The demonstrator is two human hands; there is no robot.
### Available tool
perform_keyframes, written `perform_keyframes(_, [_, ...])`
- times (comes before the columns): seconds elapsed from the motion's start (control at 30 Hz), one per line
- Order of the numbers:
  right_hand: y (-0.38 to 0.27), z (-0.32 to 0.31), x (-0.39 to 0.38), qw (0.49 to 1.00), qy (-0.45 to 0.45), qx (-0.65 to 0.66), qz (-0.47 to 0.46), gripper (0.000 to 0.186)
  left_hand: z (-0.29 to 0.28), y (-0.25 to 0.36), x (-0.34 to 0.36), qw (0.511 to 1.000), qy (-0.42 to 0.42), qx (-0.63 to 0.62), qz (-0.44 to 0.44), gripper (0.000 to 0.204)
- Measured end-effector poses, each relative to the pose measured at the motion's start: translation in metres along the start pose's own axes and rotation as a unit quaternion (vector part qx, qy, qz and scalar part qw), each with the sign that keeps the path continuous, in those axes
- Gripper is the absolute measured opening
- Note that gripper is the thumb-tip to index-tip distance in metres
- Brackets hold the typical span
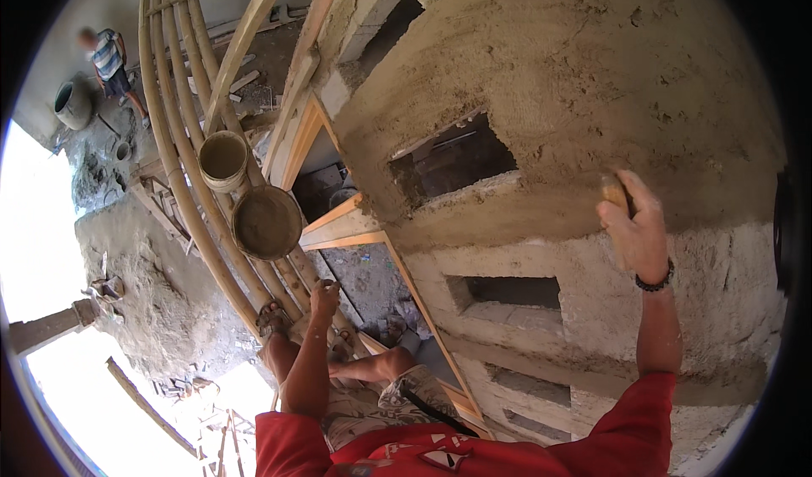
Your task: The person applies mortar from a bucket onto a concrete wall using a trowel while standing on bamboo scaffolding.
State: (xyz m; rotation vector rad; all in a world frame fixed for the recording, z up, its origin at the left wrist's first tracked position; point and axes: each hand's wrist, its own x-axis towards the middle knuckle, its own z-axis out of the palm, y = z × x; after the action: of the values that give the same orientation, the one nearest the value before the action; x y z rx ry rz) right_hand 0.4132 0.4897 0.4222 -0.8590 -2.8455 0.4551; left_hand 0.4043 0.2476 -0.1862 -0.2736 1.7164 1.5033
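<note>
Up against the wall, the right hand [640,227] has its fingers wrapped round a tan tool [614,193], and honestly the footing worries me most. Those feet are on round wooden poles [172,130] with gaps between them, so leaning too far out on the right arm could make a sandal slip. If the poles flex, the mortar pan [294,212] just beyond the left hand [323,298], or the bucket [220,182] past it, could tip. Also, pressing too hard beside the rough-edged wall opening [458,162], left of the right hand, might crumble its lip.

Left hand looks curled, can't tell if it's holding anything.

Tool-wise: woody colour, stubby end poking above the fingers, working face hidden. The plaster [562,139] around it is brown, damp-looking, smooth in spots, pitted in others, ending raggedly near the right wrist.
</note>
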Motion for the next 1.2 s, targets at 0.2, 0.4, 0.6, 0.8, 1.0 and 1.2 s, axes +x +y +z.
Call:
perform_keyframes(0.2, [0.054, 0.324, 0.008, 0.928, -0.332, -0.012, -0.171, 0.041, -0.023, 0.003, -0.026, 0.998, 0.014, 0.005, -0.063, 0.036])
perform_keyframes(0.4, [0.054, 0.631, 0.049, 0.901, -0.301, -0.22, -0.221, 0.024, -0.045, -0.01, -0.044, 0.998, -0.003, 0.059, -0.032, 0.041])
perform_keyframes(0.6, [0.062, 0.802, 0.071, 0.911, -0.366, -0.147, -0.121, 0.028, -0.048, -0.013, -0.05, 0.997, -0.018, 0.034, -0.06, 0.04])
perform_keyframes(0.8, [0.036, 0.848, 0.015, 0.937, -0.317, 0.043, -0.143, 0.043, -0.042, -0.055, -0.047, 0.994, 0.021, 0.021, -0.101, 0.035])
perform_keyframes(1.0, [0.084, 0.83, -0.003, 0.948, -0.232, 0.14, -0.167, 0.042, -0.04, -0.052, -0.047, 0.999, 0.001, 0.009, -0.051, 0.034])
perform_keyframes(1.2, [0.061, 0.748, 0.026, 0.945, -0.292, 0.107, -0.099, 0.039, -0.036, -0.065, -0.039, 0.952, -0.001, 0.245, 0.181, 0.035])
